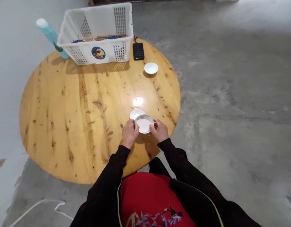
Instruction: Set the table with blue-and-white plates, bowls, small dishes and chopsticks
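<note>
Grey concrete floor (230, 132) spreads beyond the wooden bench (65, 104) in the head view. Left hand (130, 131) and right hand (159, 130) each have their grip closed on opposite sides of a shallow white dish (144, 124), apparently raised above the bench's near edge. Just behind it, partly covered, lies 1 other white dish (136, 113); 1 small white bowl (151, 67) stands apart, nearer the white plastic basket (110, 56). Judging by this, the held dish is not yet set down, and 2 pieces remain out of hand.

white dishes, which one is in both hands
The front dish, held at its rim between the left hand and right hand. The middle dish is partly hidden behind it; the far dish stands apart near the basket.
</note>
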The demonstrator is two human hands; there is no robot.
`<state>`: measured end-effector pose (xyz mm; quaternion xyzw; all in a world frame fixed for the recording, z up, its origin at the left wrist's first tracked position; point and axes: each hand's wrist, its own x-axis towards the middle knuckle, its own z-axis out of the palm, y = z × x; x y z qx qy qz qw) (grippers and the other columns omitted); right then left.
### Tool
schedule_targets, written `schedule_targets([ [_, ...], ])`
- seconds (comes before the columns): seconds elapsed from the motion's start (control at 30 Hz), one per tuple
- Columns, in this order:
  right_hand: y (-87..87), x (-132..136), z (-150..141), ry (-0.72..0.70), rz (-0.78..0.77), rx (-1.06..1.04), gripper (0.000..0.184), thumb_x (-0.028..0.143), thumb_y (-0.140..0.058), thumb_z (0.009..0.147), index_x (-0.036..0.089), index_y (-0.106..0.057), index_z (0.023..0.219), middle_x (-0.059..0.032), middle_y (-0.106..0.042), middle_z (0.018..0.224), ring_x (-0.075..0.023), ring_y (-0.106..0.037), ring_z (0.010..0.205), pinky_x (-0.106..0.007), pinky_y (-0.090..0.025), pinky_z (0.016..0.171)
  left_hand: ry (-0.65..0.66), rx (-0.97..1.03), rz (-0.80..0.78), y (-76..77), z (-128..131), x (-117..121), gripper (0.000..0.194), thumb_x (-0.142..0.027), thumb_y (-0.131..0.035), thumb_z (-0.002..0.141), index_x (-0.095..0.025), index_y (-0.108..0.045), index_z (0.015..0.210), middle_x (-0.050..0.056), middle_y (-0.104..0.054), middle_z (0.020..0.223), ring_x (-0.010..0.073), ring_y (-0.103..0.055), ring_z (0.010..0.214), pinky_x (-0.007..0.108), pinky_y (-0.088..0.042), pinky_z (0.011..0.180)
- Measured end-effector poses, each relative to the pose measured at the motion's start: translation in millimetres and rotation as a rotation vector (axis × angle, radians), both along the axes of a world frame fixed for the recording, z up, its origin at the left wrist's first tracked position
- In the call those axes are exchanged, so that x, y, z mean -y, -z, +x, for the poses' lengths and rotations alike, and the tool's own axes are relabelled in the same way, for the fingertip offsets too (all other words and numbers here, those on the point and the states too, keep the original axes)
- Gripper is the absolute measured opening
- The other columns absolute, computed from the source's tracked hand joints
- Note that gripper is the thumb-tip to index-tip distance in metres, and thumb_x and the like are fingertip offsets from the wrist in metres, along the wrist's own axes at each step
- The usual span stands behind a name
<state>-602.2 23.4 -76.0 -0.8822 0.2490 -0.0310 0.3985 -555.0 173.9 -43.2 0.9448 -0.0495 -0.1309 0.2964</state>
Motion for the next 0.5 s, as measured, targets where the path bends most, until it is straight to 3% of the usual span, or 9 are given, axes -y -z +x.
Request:
schedule_targets([
  [0.13,6.7,7.6,27.7,-0.116,0.002,-0.02,0.043,0.03,-0.049,0.08,0.015,-0.07,0.115,-0.0069,-0.074,0.085,-0.0211,-0.065,0.072,-0.03,-0.049,0.074,-0.076,-0.008,0.07,4.3,17.1,6.5,0.017,-0.02,-0.047,0.096,-0.018,-0.061,0.105,0.008,-0.072,0.096,0.0219,-0.068,0.093,0.031,-0.047,0.083],
  [0.3,14.9,17.0,57.3,-0.262,-0.079,-0.025,0.048,0.024,-0.047,0.081,0.01,-0.07,0.121,-0.0152,-0.07,0.105,-0.0218,-0.062,0.077,-0.033,-0.049,0.085,-0.187,-0.005,0.168,8.6,29.3,17.8,0.02,-0.02,-0.046,0.096,-0.017,-0.063,0.107,0.011,-0.071,0.102,0.0241,-0.067,0.097,0.033,-0.047,0.084],
  [0.5,17.9,21.3,76.5,-0.37,-0.125,-0.098,0.045,0.02,-0.051,0.085,0.011,-0.069,0.124,-0.0149,-0.064,0.102,-0.0268,-0.061,0.094,-0.033,-0.048,0.086,-0.251,-0.054,0.278,10.3,33.7,27.1,0.022,-0.02,-0.046,0.096,-0.016,-0.064,0.109,0.014,-0.066,0.108,0.026,-0.065,0.101,0.034,-0.047,0.085],
])
